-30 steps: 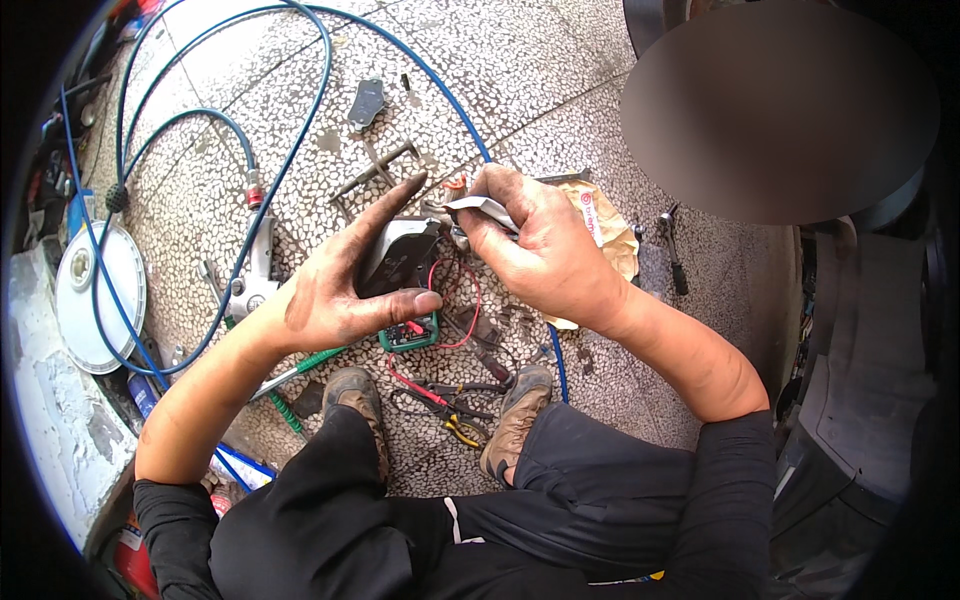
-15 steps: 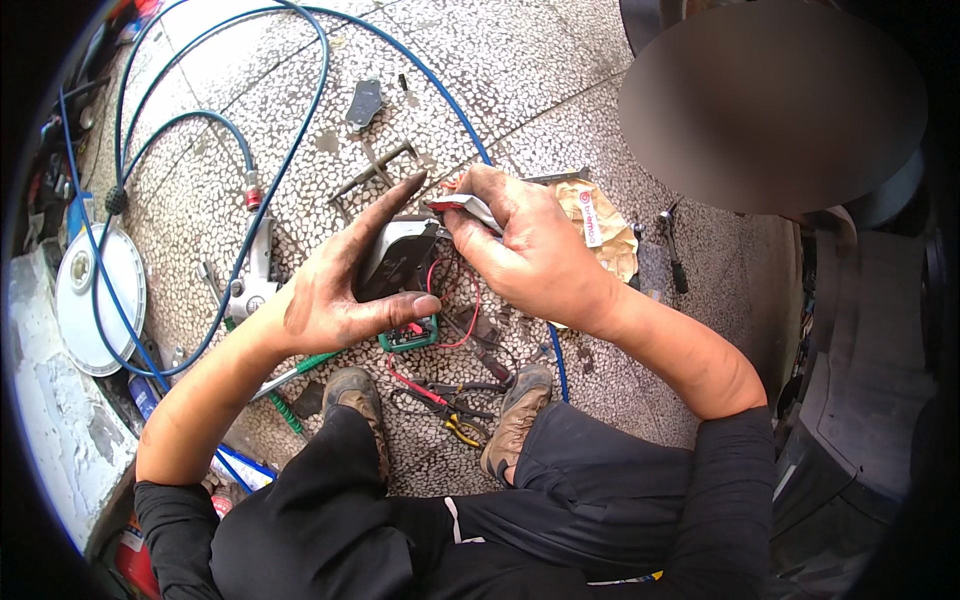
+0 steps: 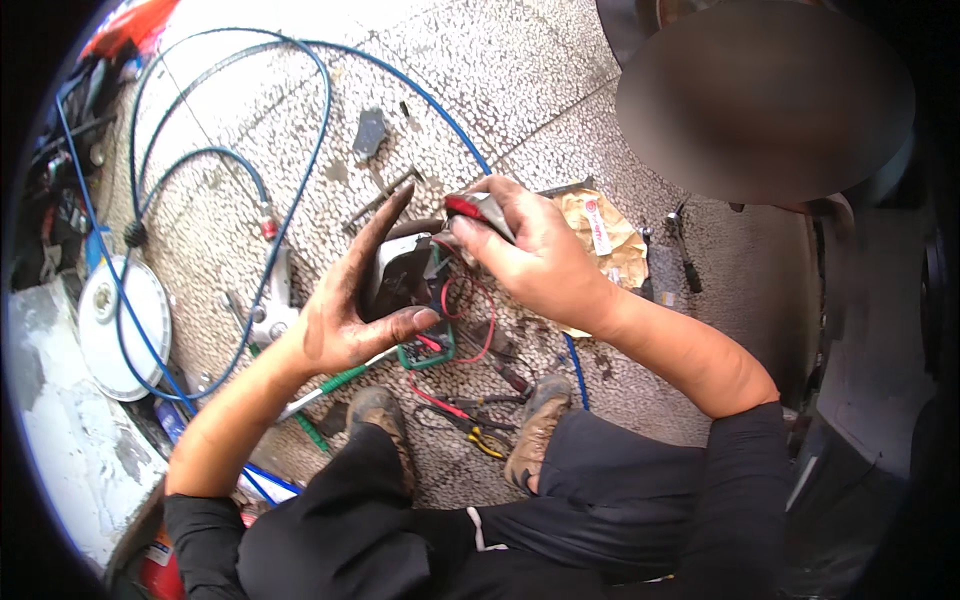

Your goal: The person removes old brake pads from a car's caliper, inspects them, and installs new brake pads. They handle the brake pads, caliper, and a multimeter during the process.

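Observation:
My left hand (image 3: pixel 345 320), its fingers blackened, is closed around a dark plate-like part with a pale edge (image 3: pixel 400 278), which looks like a brake pad. The thumb presses the near side and the long fingers stretch along the far side. Just right of it, my right hand (image 3: pixel 535 250) pinches a small red and silver packet (image 3: pixel 480 212) between thumb and fingers. The packet is tilted, close to the upper edge of the part. Whether they touch I cannot tell. On the speckled floor beyond lies a grey brake pad (image 3: pixel 370 133).
Below my hands are a green-framed meter (image 3: pixel 428 345) with red leads and yellow-handled pliers (image 3: pixel 487 444). A blue hose (image 3: pixel 320 120) loops at the left over a white round lid (image 3: pixel 125 325). Brown paper wrapping (image 3: pixel 618 235) and a ratchet (image 3: pixel 683 250) lie at the right.
The whole view has shifted slightly, moving the scene down and right. My right hand has tilted the packet, so more of its red face shows. Both hands keep their holds.

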`<state>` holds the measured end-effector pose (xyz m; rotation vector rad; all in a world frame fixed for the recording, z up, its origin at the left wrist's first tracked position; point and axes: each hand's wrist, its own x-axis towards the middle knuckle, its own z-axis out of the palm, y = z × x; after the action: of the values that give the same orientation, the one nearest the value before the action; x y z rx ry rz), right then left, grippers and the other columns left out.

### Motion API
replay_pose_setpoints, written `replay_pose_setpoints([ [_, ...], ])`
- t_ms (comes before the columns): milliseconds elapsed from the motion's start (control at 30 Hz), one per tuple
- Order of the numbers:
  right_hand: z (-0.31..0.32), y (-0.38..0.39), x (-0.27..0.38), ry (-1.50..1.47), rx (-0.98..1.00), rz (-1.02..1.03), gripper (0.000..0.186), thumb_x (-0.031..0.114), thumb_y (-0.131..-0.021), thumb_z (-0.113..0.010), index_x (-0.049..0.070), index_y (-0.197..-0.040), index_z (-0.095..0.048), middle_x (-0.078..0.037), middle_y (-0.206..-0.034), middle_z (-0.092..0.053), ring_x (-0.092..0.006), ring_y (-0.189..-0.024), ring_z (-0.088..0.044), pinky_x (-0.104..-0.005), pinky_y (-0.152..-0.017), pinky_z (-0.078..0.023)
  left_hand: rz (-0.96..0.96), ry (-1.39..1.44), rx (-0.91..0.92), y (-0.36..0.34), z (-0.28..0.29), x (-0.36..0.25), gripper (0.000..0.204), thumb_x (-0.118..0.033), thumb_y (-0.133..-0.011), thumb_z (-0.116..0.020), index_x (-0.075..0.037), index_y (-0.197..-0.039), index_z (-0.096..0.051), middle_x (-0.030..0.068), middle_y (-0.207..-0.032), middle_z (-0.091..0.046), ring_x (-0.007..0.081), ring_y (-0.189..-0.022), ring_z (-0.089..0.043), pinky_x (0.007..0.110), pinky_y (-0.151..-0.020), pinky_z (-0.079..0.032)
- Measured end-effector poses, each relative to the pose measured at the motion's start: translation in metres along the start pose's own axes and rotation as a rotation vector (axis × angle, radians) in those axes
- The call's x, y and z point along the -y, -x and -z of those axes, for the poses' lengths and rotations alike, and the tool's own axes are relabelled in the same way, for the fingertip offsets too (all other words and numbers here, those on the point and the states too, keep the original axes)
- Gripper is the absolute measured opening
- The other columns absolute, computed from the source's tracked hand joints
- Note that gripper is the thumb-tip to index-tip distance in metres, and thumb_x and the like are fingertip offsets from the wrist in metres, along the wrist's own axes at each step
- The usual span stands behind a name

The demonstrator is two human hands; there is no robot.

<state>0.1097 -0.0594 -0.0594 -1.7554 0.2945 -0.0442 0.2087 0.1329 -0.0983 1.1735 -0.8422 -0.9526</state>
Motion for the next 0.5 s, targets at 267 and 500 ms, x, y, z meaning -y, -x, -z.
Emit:
replay_pose_setpoints([
  [267,-0.027,-0.022,-0.014,-0.488,-0.104,-0.003,0.023,0.002,-0.084,-0.07,0.0,-0.106,-0.063,-0.003,-0.093,-0.068,-0.0082,-0.085,-0.06,-0.025,-0.079,-0.048,-0.189,0.301,-0.359,-0.011,0.012,-0.004,0.078,-0.045,-0.096,-0.052,-0.012,-0.153,-0.011,0.0212,-0.142,-0.042,0.0219,-0.101,-0.062,0.034,-0.086,-0.052],
  [500,-0.102,-0.039,-0.037,-0.705,-0.489,-0.043,0.021,0.023,-0.096,-0.06,0.005,-0.103,-0.067,0.006,-0.074,-0.059,-0.0016,-0.064,-0.047,-0.0213,-0.055,-0.037,-0.321,0.351,-0.484,-0.02,0.022,-0.007,0.067,-0.052,-0.098,-0.038,-0.018,-0.152,-0.016,0.0228,-0.148,-0.033,0.0295,-0.113,-0.059,0.041,-0.095,-0.05],
])
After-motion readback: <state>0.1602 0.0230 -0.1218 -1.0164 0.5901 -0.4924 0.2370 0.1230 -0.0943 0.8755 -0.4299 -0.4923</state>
